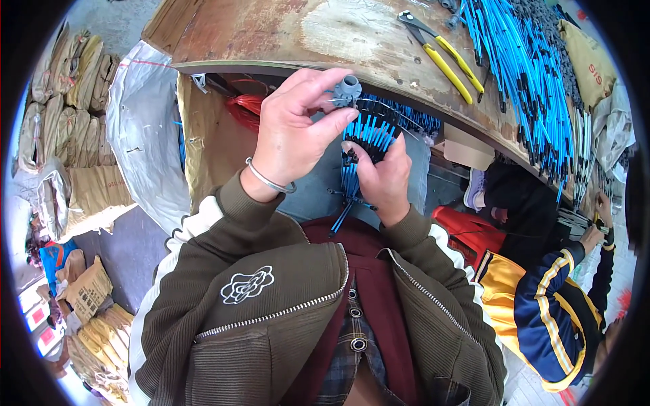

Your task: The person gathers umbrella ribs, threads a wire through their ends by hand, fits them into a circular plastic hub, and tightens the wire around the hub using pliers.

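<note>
My left hand, with a bracelet at the wrist, is closed in a pinch on a grey ring-like plastic hub with a round hole in its top. Just below and to the right, my right hand is wrapped round a bundle of thin blue rods with black ends. A thin pale wire curves away from the hub over the rods' tips. The rods' lower ends hang down in front of my chest, and my fingers hide part of the bundle.
Beyond my hands stands a worn wooden table. Pliers with yellow handles lie on it, left of a large heap of blue rods. A white plastic sack is at the left. At the right sits another person with hands by the table.
</note>
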Tool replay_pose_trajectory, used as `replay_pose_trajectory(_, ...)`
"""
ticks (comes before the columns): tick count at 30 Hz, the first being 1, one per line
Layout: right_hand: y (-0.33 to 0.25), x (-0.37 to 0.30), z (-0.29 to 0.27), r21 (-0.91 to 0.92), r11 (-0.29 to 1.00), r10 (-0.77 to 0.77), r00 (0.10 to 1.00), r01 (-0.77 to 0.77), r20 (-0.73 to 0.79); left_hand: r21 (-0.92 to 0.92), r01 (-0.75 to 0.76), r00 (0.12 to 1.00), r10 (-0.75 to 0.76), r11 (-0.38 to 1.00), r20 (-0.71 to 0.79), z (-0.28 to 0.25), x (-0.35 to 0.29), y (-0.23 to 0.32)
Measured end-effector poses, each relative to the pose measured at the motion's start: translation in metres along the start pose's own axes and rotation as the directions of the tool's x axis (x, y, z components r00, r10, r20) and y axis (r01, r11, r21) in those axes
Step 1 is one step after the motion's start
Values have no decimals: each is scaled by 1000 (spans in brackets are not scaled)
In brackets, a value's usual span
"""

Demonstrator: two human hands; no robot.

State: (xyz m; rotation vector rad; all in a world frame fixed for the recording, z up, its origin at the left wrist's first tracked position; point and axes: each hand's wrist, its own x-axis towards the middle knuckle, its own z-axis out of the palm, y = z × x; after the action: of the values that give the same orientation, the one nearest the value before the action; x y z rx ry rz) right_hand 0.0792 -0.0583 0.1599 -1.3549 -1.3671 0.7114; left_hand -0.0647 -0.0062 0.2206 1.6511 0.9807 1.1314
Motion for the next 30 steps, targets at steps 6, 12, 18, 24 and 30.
replay_pose_trajectory(6, 2, 4, -5, -45, 995, -88, 995, 91, 56, -294, 104, 995, -103, 950, 19, -5, -1, -5)
replay_pose_trajectory(12, -1, 11, -5, -212, 952, -187, 967, 222, 174, -297, 150, 987, -126, 943, 98, -19, 1, -5)
replay_pose_trajectory(18, -4, 17, -2, -215, 939, -230, 956, 267, 184, -316, 154, 984, -117, 936, 132, -27, 3, -7)
replay_pose_trajectory(24, -2, 26, -3, -111, 963, -220, 954, 246, 201, -365, 115, 993, -120, 924, 8, -14, -2, -8)
replay_pose_trajectory(30, -3, 26, -7, -83, 978, -164, 949, 193, 269, -320, 41, 998, -26, 947, 49, -22, -7, -19)
